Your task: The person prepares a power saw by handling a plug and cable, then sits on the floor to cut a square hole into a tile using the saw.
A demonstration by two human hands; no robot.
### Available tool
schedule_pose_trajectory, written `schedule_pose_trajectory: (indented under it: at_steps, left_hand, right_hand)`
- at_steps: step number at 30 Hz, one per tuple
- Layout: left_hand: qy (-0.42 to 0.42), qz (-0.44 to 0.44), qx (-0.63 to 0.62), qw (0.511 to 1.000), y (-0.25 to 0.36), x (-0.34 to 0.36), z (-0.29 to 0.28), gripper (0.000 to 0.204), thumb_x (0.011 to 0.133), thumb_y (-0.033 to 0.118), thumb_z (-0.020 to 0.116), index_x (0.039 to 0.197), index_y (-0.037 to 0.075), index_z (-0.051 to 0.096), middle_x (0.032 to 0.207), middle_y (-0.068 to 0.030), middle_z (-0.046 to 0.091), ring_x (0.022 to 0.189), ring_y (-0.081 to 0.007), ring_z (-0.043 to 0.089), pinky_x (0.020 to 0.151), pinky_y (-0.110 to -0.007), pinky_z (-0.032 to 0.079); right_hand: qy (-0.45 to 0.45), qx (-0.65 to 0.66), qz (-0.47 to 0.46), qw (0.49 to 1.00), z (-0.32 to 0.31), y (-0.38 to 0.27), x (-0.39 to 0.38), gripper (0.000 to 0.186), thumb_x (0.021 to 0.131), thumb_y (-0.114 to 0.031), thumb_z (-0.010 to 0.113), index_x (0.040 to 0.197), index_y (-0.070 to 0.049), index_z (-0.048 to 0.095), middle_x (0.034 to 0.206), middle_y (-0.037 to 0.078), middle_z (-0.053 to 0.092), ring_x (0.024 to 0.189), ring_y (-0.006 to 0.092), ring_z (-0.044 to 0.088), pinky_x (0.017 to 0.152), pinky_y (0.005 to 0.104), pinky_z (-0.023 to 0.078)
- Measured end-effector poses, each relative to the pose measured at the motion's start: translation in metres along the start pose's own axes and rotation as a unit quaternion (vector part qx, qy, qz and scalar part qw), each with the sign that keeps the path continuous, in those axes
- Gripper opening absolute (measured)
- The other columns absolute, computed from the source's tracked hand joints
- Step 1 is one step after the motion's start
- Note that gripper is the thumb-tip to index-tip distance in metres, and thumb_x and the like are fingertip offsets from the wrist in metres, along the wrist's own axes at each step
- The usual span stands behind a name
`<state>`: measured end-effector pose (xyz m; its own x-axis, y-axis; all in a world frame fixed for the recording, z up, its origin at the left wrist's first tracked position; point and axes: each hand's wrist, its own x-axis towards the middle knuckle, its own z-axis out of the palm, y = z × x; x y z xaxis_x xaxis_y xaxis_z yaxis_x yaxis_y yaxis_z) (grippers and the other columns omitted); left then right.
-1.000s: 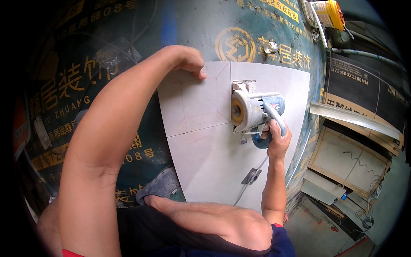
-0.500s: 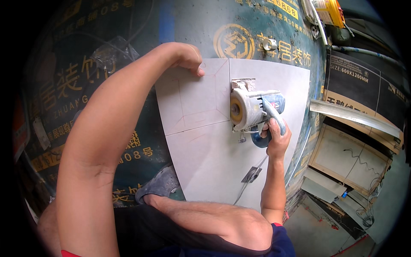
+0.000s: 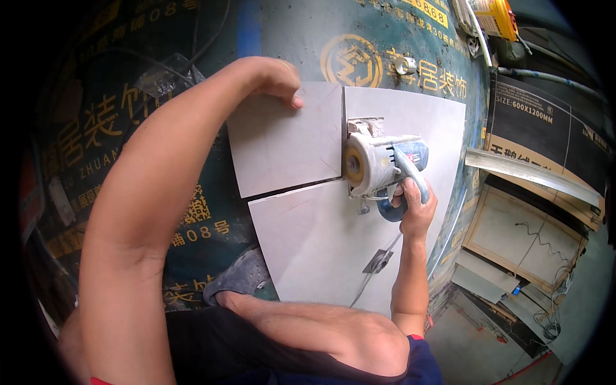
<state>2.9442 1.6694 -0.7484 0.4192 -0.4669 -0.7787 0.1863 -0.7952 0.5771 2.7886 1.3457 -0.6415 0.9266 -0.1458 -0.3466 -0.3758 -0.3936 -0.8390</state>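
Note:
My left hand (image 3: 285, 85) grips the far edge of a cut-off piece of pale tile (image 3: 282, 144), thumb on top and the other fingers mostly hidden. A dark narrow gap parts this piece from the large L-shaped tile (image 3: 308, 247) on its near and right sides. My right hand (image 3: 418, 208) is closed around the handle of a blue and grey handheld tile cutter (image 3: 378, 167). The cutter rests on the large tile, its round yellowish guard side close to the gap. A cord with a dark square tag (image 3: 377, 261) runs over the tile toward me.
Dark green printed floor sheeting (image 3: 218, 282) lies under the tiles. My shoe (image 3: 240, 279) stands at the large tile's near left. Beyond the tile lies a short white pipe piece (image 3: 405, 65). Cartons (image 3: 545, 122), a metal straightedge (image 3: 532, 176) and a yellow bucket (image 3: 494, 19) are at the right.
The cut-off tile piece has moved slightly left and away with my left hand, leaving a visible gap along the cuts. My right hand and the tile cutter have stayed almost still.

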Motion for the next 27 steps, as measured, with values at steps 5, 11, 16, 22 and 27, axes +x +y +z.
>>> schedule_pose_trajectory:
  at_steps: [5, 11, 16, 22, 27]
  left_hand:
    - [0.022, 0.012, 0.021, 0.999, -0.012, -0.014, -0.017, 0.045, 0.087, 0.032, 0.07, 0.113, -0.003, 0.066, 0.117, -0.0197, 0.064, 0.106, -0.034, 0.06, 0.089, -0.043, 0.045]
    - [0.052, -0.044, -0.045, 0.997, -0.031, -0.038, -0.039, 0.047, 0.084, 0.024, 0.072, 0.123, 0.001, 0.063, 0.115, -0.0174, 0.067, 0.109, -0.0303, 0.062, 0.093, -0.041, 0.045]
    - [0.096, -0.032, -0.044, 0.994, -0.053, -0.062, -0.061, 0.05, 0.079, 0.023, 0.075, 0.121, -0.001, 0.064, 0.112, -0.0188, 0.067, 0.108, -0.0303, 0.062, 0.092, -0.041, 0.046]
    - [0.079, -0.015, -0.228, 0.97, -0.082, -0.091, -0.073, 0.042, 0.076, 0.019, 0.077, 0.111, -0.001, 0.066, 0.1, -0.0122, 0.067, 0.096, -0.0242, 0.062, 0.088, -0.039, 0.047]
    - [0.05, -0.013, -0.441, 0.896, -0.112, -0.096, -0.052, 0.046, 0.08, 0.023, 0.075, 0.115, -0.002, 0.06, 0.102, -0.011, 0.066, 0.096, -0.0219, 0.062, 0.09, -0.037, 0.047]
  right_hand:
    - [0.004, 0.0, 0.003, 1.0, 0.0, 0.0, 0.0, 0.029, 0.092, -0.026, 0.065, 0.087, 0.003, 0.061, 0.068, 0.004, 0.058, 0.056, 0.0103, 0.052, 0.054, 0.0245, 0.041]
    - [0.0, 0.003, 0.012, 1.0, 0.002, -0.005, 0.002, 0.03, 0.091, -0.025, 0.065, 0.09, 0.004, 0.062, 0.067, 0.005, 0.059, 0.056, 0.0106, 0.053, 0.053, 0.0239, 0.042]
    - [0.01, 0.126, 0.073, 0.989, -0.01, -0.023, 0.003, 0.031, 0.092, -0.028, 0.062, 0.088, 0.003, 0.06, 0.07, 0.007, 0.058, 0.055, 0.0123, 0.053, 0.052, 0.0242, 0.043]
    - [0.005, 0.339, 0.106, 0.935, -0.028, -0.056, -0.035, 0.033, 0.101, -0.036, 0.047, 0.103, -0.003, 0.051, 0.076, 0.004, 0.049, 0.057, 0.0118, 0.046, 0.057, 0.0283, 0.044]
    - [-0.013, 0.45, 0.139, 0.882, -0.023, -0.062, -0.058, 0.029, 0.1, -0.033, 0.05, 0.104, -0.004, 0.052, 0.078, 0.002, 0.05, 0.057, 0.0103, 0.048, 0.056, 0.0285, 0.045]
